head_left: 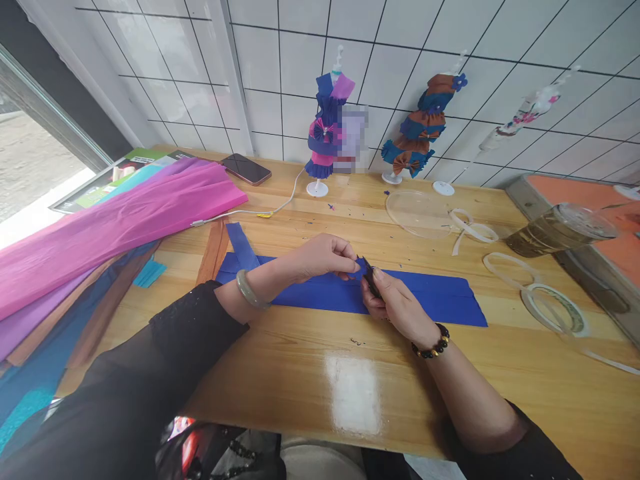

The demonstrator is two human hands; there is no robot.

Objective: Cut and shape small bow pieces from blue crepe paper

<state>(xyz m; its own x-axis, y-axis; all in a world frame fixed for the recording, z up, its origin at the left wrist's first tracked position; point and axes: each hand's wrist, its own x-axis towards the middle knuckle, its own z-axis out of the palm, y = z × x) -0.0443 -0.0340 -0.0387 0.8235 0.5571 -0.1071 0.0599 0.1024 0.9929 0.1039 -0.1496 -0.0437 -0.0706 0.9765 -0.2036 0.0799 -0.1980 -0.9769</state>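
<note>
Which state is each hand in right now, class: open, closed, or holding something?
Left hand: closed, pinching a small blue piece.
Right hand: closed, holding a dark tool.

Rear of table (pixel 500 413), against tiled wall (pixel 290 40): one blue-and-pink dressed figure (pixel 326 133) on a white stand; one brown-and-blue dressed figure (pixel 419 127) to its right; one slim white floral figure (pixel 533 110) farther right. Dark phone (pixel 246 169) lies flat at rear left. White cable (pixel 235 215) extends to the pink sheet (pixel 165 193), which overlies other coloured sheets. Right side: clear disc (pixel 417 213), brownish transparent cup (pixel 560 230), tape roll (pixel 567 305) lying flat.
</note>
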